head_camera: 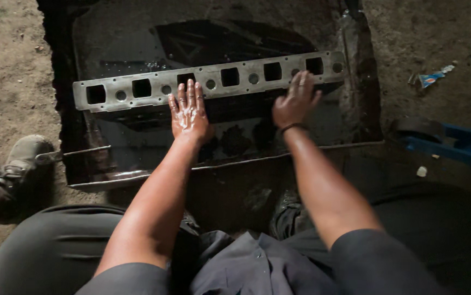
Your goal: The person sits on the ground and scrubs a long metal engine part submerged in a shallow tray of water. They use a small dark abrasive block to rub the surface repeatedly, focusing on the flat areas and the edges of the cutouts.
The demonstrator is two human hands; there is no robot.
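Boot of worn grey leather sits far left on dirt. Long grey metal plate with square holes lies across a dark oily tray. Left hand (wet, fingers together) presses flat on it; right hand rests fingers slightly spread.

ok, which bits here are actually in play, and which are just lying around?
In play:
- metal plate, long, with square holes
- left hand, flat on it
- right hand, on it
- dark oily tray underneath

Lying about:
- blue part, right
- scrap of wrapper on the dirt
- shoe, left
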